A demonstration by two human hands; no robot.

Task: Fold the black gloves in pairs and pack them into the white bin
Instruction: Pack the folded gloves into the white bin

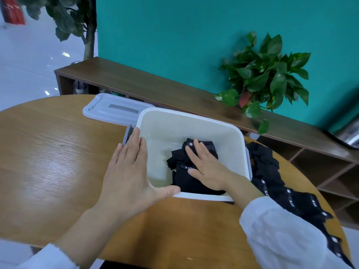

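Observation:
The white bin [194, 121] stands on the round wooden table [48, 152]. Folded black gloves [186, 181] lie in its right half. My right hand [206, 166] reaches inside and presses flat on them with straight fingers. My left hand [130, 171] lies flat against the bin's left outer wall, its thumb along the near rim. A row of loose black gloves [291, 199] with small white labels lies on the table to the right of the bin.
The bin's white lid [114, 109] lies on the table behind the bin at the left. A low wooden shelf unit [155, 88] runs along the teal wall, with a potted plant [268, 78] on it.

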